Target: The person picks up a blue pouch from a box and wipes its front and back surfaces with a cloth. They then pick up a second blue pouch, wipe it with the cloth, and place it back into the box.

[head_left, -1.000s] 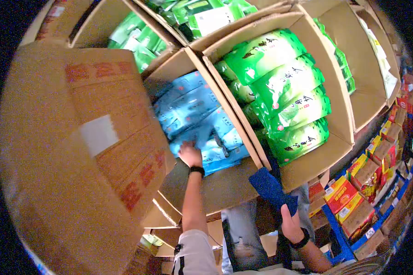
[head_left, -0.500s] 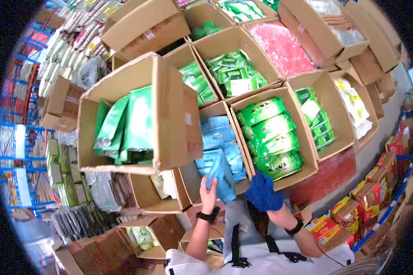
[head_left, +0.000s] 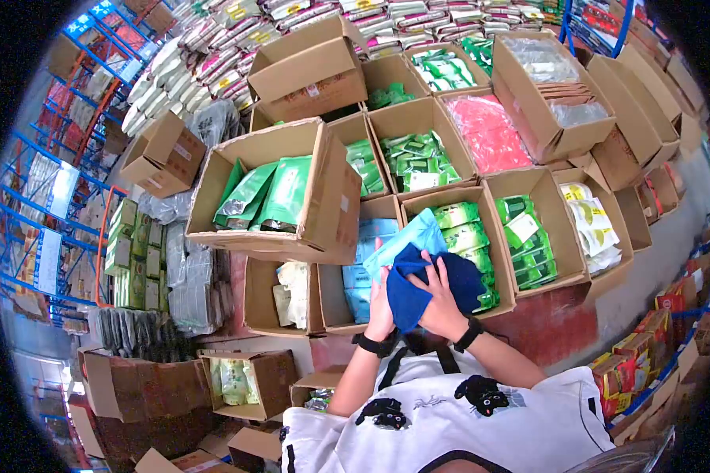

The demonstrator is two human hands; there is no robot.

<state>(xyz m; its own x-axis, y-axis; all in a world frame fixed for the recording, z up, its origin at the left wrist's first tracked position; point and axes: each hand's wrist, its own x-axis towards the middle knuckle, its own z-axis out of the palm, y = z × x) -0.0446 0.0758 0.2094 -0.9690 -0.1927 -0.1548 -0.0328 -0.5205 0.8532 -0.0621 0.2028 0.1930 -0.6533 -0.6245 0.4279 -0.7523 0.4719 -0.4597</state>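
My left hand (head_left: 381, 306) holds a light blue packet (head_left: 415, 235) by its near left edge, with the fingers partly hidden behind it. The packet is tilted up in front of me. A dark blue cloth (head_left: 459, 277) is draped against the packet's near face, and my right hand (head_left: 440, 302) grips it with fingers spread over the folds. Behind my hands, a carton (head_left: 333, 303) contains more light blue packets (head_left: 360, 293). Just right of it stands a carton of bulging green packs (head_left: 461, 214), partly covered by the cloth and packet.
A large raised carton (head_left: 327, 197) with green pouches (head_left: 285, 189) stands to the left. Farther cartons hold green packets (head_left: 418, 158), red-pink packaging (head_left: 493, 130) and white-yellow packs (head_left: 590, 225). Stacked bags (head_left: 237, 47) line the back. Blue racks (head_left: 35, 213) stand at far left.
My hands have come together and the light blue packet has been raised from over its carton. The cloth, bunched at my right hand before, is now spread against the packet. The view has shifted.
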